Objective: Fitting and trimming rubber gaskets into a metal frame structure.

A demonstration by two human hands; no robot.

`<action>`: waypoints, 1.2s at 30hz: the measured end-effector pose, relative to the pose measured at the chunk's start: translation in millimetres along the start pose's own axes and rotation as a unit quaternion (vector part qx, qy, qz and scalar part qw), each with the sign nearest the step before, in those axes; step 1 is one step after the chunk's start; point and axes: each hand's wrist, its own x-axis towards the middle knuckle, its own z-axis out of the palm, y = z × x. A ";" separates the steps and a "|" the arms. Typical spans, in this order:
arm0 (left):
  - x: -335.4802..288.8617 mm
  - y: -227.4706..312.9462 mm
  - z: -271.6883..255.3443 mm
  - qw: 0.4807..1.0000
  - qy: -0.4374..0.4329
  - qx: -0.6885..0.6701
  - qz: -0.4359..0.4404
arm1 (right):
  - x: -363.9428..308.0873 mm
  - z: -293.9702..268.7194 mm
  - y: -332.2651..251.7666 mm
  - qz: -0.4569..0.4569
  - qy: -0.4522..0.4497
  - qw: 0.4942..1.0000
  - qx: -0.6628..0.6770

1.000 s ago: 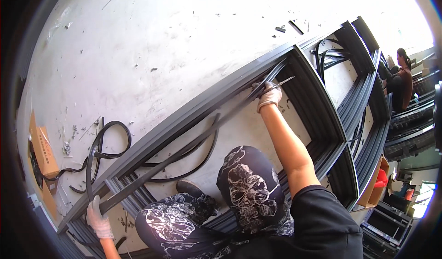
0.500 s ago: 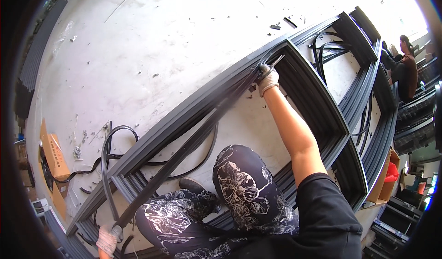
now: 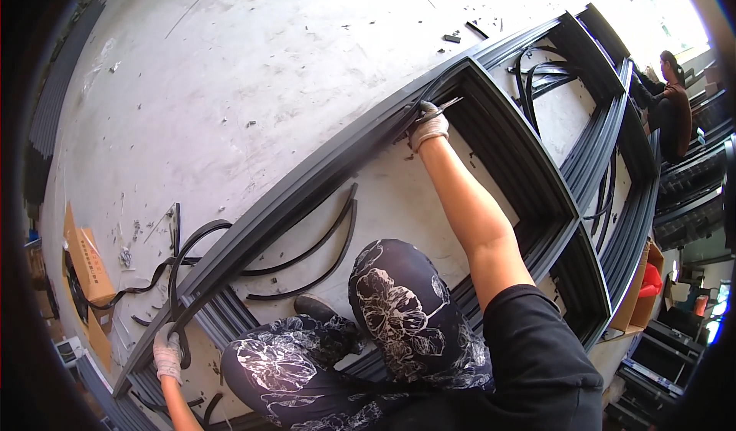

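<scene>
The right gloved hand [image 3: 426,126] presses a long black rubber gasket strip [image 3: 322,172] into the upper rail of the dark grey aluminium window frame [image 3: 529,172] lying on the concrete floor [image 3: 253,70], fingers closed around a small metal tool. The left gloved hand [image 3: 166,352] grips the strip's loose end. Seating looks partly done, I judge; the tool's tip is hard to make out.

The right hand [image 3: 427,126], gloved, is reaching far forward on a straight bare arm, fingers curled closed. The left hand [image 3: 167,352], also gloved, is gripping low at the person's left side.
</scene>
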 end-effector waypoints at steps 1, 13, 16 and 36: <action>1.0 -0.8 1.4 0.996 0.008 -0.068 -0.055 | 12.6 -4.4 -4.9 -0.018 0.043 0.999 -0.012; -45.7 -4.1 -128.7 0.993 0.111 -0.040 0.015 | -18.6 -2.7 -9.8 0.008 -0.021 1.000 -0.002; -60.3 -3.2 -148.5 0.965 -0.048 -0.200 -0.160 | -31.5 -2.0 -20.3 0.010 -0.022 1.000 -0.017; -16.4 -36.6 -56.1 0.982 -0.030 0.043 -0.182 | 26.6 -18.1 17.6 -0.032 -0.123 0.914 -0.386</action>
